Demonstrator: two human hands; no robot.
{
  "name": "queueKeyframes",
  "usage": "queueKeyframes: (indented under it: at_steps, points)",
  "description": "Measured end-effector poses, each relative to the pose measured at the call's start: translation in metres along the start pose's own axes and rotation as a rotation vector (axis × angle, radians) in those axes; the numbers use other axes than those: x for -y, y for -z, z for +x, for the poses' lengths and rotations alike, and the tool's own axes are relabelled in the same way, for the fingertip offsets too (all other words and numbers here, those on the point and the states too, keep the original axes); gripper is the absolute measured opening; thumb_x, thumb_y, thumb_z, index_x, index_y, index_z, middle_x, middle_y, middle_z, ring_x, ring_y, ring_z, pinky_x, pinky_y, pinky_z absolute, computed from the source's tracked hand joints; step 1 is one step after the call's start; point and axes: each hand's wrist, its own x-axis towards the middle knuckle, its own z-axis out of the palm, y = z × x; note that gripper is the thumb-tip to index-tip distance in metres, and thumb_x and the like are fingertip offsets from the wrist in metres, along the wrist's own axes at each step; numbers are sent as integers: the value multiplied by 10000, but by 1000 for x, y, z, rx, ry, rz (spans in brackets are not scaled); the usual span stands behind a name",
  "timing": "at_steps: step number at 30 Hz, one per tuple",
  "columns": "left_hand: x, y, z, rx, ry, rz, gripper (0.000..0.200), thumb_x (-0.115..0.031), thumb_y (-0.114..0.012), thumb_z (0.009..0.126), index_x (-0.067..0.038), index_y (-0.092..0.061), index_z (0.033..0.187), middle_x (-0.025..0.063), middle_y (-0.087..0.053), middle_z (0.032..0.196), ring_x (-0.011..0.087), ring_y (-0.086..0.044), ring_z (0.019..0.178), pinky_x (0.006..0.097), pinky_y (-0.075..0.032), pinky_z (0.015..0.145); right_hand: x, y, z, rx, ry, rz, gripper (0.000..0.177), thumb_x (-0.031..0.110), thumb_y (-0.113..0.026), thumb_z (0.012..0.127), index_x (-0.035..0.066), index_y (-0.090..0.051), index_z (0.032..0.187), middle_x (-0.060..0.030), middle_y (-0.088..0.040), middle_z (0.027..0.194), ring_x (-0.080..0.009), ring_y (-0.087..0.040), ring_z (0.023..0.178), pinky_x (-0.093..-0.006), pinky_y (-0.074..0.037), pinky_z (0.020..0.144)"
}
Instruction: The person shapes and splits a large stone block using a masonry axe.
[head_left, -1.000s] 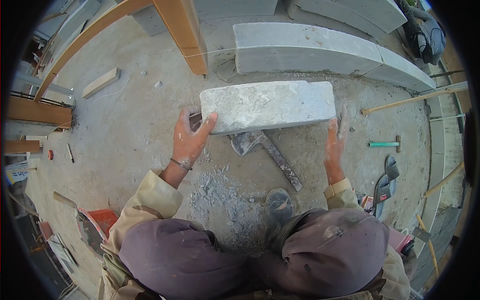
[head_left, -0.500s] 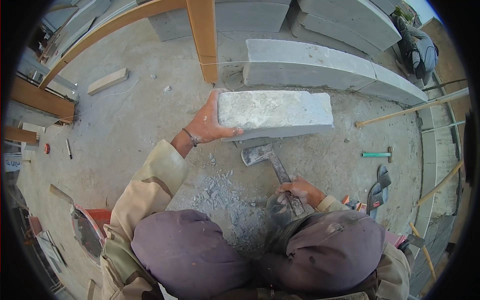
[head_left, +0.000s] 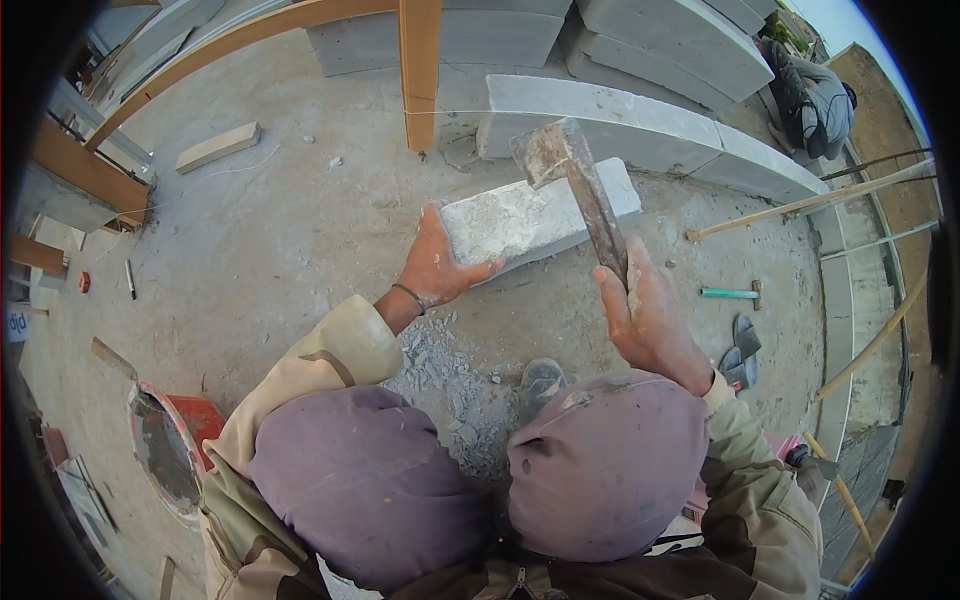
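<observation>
My left hand [head_left: 437, 262] grips the left end of a pale grey concrete block [head_left: 500, 222], thumb along its near side and fingers at the far side. The block's upper face is rough and chipped, and its right end angles away from me. In my right hand [head_left: 645, 315] is a worn hatchet [head_left: 597, 205], fingers wrapped around its handle. The hatchet's head is raised and overlaps the block's far edge in this view. Grey rubble [head_left: 440, 375] lies on the floor between the block and my knees.
A row of blocks [head_left: 600, 125] runs behind, beside a wooden post [head_left: 420, 80]. Another person [head_left: 815, 100] bends at the far right. A green-handled hammer [head_left: 730, 293] and sandals [head_left: 742, 350] lie to the right. A red bucket [head_left: 200, 420] of grey mix stands at left.
My right hand has lifted the hatchet from low near my knee to above the block. The block's right end has turned away, and my left hand still holds its left end.
</observation>
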Motion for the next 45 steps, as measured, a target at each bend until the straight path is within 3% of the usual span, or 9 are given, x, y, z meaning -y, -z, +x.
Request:
queueKeyframes:
  at_steps: [1,4,8,14,20,22,28,31,45]
  points:
    - [1,-2,-1,-26,-1,2,1093,-438,-929,734,96,-275,1428,300,-519,1342,368,-576,1286,428,-467,1115,5,-1,2,80,-32,-36,261,87,-612,1000,-81,-481,1149,-307,-585,670,-542,-617,695,-579,-433,595]
    - [4,-2,-1,-17,-9,-41,1073,-440,-930,735,93,-290,1411,297,-521,1336,367,-578,1281,428,-469,1108,6,-13,-2,110,-45,-55,215,99,-603,1006,-44,-456,1073,-304,-595,667,-546,-627,693,-584,-438,595]
    - [8,-4,-2,-20,-18,-76,1107,-493,-928,719,130,-312,1395,316,-485,1312,412,-526,1277,457,-444,1109,15,-19,-5,9,-69,12,229,114,-602,1009,-51,-462,1084,-305,-601,672,-559,-629,709,-592,-450,613]
    - [4,1,1,-19,-36,-93,1105,-481,-928,716,132,-312,1398,314,-486,1314,408,-524,1281,458,-444,1105,-1,-29,5,158,-67,-104,226,124,-592,1015,-51,-462,1074,-304,-600,664,-567,-628,707,-614,-452,627]
    - [6,-3,-1,-34,-4,-68,1070,-480,-929,712,122,-334,1368,301,-486,1294,403,-530,1261,465,-450,1089,16,-33,3,-52,-107,17,232,128,-594,1014,-63,-468,1051,-321,-607,684,-567,-636,731,-599,-468,648]
    - [4,-2,-1,-22,-16,-89,1040,-490,-930,708,105,-356,1338,300,-493,1290,401,-535,1262,465,-452,1088,5,-40,8,109,-110,-94,232,125,-599,1012,-65,-469,1043,-323,-611,698,-561,-641,743,-580,-474,643]
    - [4,-2,-2,-30,-5,-81,1018,-456,-946,706,83,-357,1336,290,-515,1281,394,-563,1244,455,-469,1076,20,-31,16,-8,-121,0,244,121,-598,1005,-96,-496,1045,-344,-645,761,-556,-659,776,-574,-501,664]
    - [2,-1,-1,-30,-22,-126,1017,-432,-955,706,84,-348,1340,285,-519,1290,390,-575,1237,448,-482,1063,3,-48,19,69,-119,-60,244,112,-598,1002,-108,-507,1050,-342,-647,760,-550,-664,766,-573,-508,666]
    - [3,-3,-1,-33,-26,-92,1033,-433,-953,708,92,-340,1351,290,-512,1295,389,-582,1228,446,-492,1051,3,-53,26,13,-134,48,252,143,-603,1008,-96,-527,1026,-351,-646,758,-551,-670,794,-584,-508,697]
